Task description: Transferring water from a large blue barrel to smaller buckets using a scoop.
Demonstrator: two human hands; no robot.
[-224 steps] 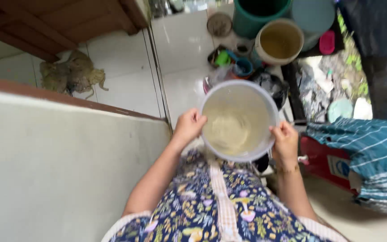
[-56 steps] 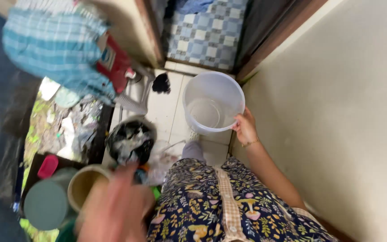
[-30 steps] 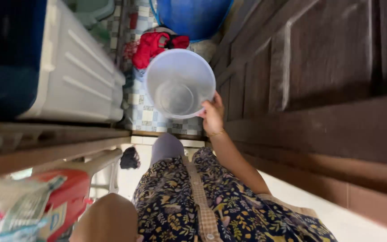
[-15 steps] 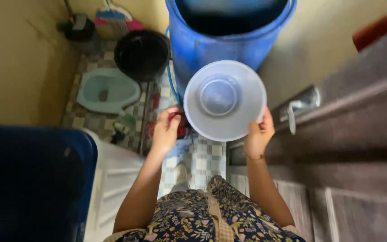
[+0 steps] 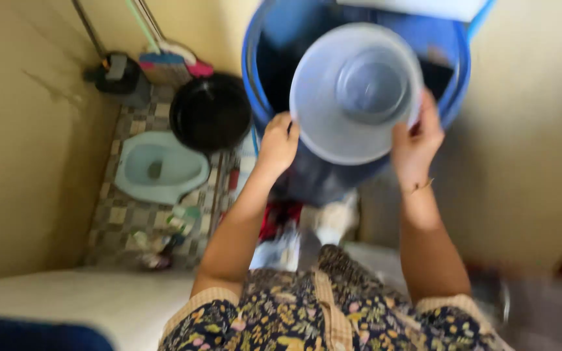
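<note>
The translucent plastic bucket [image 5: 356, 91] is held over the open mouth of the large blue drum [image 5: 265, 84], at the 12 o'clock position of the view, with its base visible through the wall. Both hands grip it at the rim: the left hand [image 5: 278, 143] closes on the rim at the bucket's 8 o'clock, and the right hand [image 5: 416, 140] closes on it at 4 o'clock, fingers wrapped over the edge. A thin bracelet sits on the right wrist.

Handling judgement: the bucket appears thin-walled and light when empty, moderately flexible at the rim, and likely slippery when wet. Opposed holds on the rim, as shown, give the steadiest control; a one-sided hold would let it tilt.

Arm pose: both forearms extend forward and upward from the floral garment [image 5: 307, 318], elbows bent, wrists angled inward toward the bucket.

Surroundings: a black basin [image 5: 209, 110] stands at the drum's 9 o'clock, touching or just beside it. A pale blue squat toilet pan [image 5: 160, 166] lies at 10 o'clock on the checked tile floor [image 5: 121, 218]. Brushes [image 5: 173, 55] lean in the corner.
</note>
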